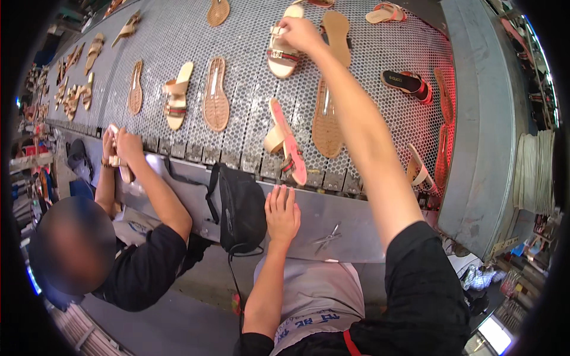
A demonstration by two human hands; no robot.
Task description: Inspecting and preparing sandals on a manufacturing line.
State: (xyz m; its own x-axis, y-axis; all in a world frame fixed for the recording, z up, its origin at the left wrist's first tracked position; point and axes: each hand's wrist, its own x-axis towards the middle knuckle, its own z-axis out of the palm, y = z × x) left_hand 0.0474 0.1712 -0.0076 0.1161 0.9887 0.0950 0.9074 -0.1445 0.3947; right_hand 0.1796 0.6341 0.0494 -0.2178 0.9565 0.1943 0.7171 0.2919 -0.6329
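The right hand [300, 32] was stretched far out over the belt [249, 89], a perforated grey metal conveyor, and its fingers were curled and pinched on the strap end of a beige sandal [282, 50] with a red-striped band, which lay on the belt near its far side. Just right of that sandal lay a tan sole [337, 35], and below it a clear-topped sole [326, 118]. The left hand [282, 213] rested flat on the steel ledge [332, 219] at the belt's near edge, fingers straight and slightly spread, holding nothing. Just above it a pink-soled sandal [285, 142] stood tilted on the belt, apart from the hand. A black bag [242, 207] hung on the ledge, just beside the left hand, and a pair of scissors [328, 238] lay on the ledge to its right. A black sandal [407, 82] lay farther right on the belt. To the left, a co-worker [142, 261] in a black shirt held another sandal [122, 160] in both hands at the belt's edge.
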